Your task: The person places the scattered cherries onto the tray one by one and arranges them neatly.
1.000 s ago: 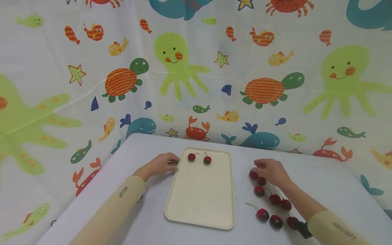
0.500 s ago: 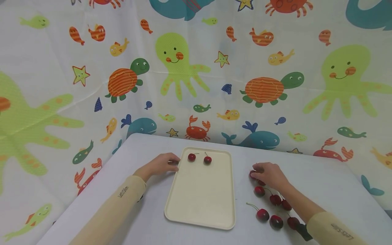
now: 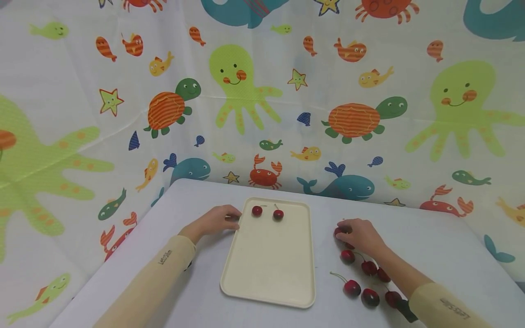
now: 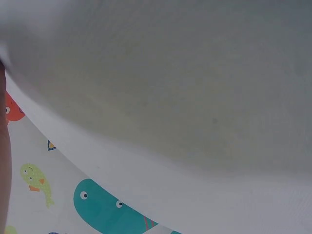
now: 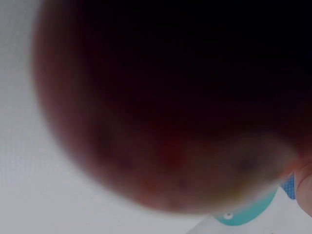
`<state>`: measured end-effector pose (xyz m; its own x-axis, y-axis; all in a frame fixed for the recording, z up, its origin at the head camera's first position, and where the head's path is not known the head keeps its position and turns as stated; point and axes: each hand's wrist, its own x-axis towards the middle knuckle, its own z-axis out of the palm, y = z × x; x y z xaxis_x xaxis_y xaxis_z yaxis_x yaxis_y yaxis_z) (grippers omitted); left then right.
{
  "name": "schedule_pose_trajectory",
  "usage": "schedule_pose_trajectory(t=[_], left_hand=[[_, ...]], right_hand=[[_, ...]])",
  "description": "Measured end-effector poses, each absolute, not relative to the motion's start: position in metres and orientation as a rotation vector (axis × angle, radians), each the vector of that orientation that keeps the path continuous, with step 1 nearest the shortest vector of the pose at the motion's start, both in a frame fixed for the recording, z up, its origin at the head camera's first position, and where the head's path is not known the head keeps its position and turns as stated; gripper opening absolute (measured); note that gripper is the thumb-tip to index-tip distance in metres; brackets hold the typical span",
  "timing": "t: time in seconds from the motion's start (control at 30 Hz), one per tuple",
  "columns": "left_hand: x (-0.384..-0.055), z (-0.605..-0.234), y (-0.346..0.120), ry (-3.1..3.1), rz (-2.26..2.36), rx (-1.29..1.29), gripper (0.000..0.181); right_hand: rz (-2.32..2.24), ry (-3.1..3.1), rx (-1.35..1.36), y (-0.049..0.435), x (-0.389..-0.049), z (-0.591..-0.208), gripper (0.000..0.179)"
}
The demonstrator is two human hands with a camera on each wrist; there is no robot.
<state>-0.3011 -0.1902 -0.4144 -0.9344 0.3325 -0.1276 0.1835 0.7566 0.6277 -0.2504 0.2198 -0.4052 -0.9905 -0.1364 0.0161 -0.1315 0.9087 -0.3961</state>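
A cream rectangular tray (image 3: 266,255) lies on the white table, with two red cherries, a left one (image 3: 257,211) and a right one (image 3: 278,214), near its far end. My left hand (image 3: 213,221) rests beside the tray, fingertips and thumb touching its left rim. To the right of the tray, my right hand (image 3: 362,237) pinches a dark red cherry (image 3: 339,230) at the far end of a loose group; the fingers partly cover it. Another cherry (image 3: 349,245) is mostly hidden under that hand. In the right wrist view a blurred dark red round shape (image 5: 146,161) fills much of the picture.
Several more cherries lie near my right forearm, among them one with a long stem (image 3: 352,288) and a darker one (image 3: 370,298). Behind the white table (image 3: 197,282) hangs a curtain (image 3: 262,100) printed with sea animals.
My right hand has come down onto the far cherry of the group, and its fingers have closed around it. The left hand and the tray have stayed in place.
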Motion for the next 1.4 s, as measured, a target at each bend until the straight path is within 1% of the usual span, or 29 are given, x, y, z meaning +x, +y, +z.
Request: schedule_pose_trajectory(t=[0.63,0.87,1.4], left_hand=[[-0.304,-0.414,-0.182,2.742,0.943,0.394,0.041],[-0.303,-0.413,-0.178,2.736,0.96,0.361,0.042],[-0.305,-0.414,-0.177,2.744,0.947,0.348,0.041]], right_hand=[[-0.656,3.052,-0.258,0.219,-0.268,-0.398,0.041],[-0.692,3.079,-0.321,0.215,-0.279,-0.396,0.04],[-0.807,3.054,-0.358,0.184,-0.298,-0.391,0.04]])
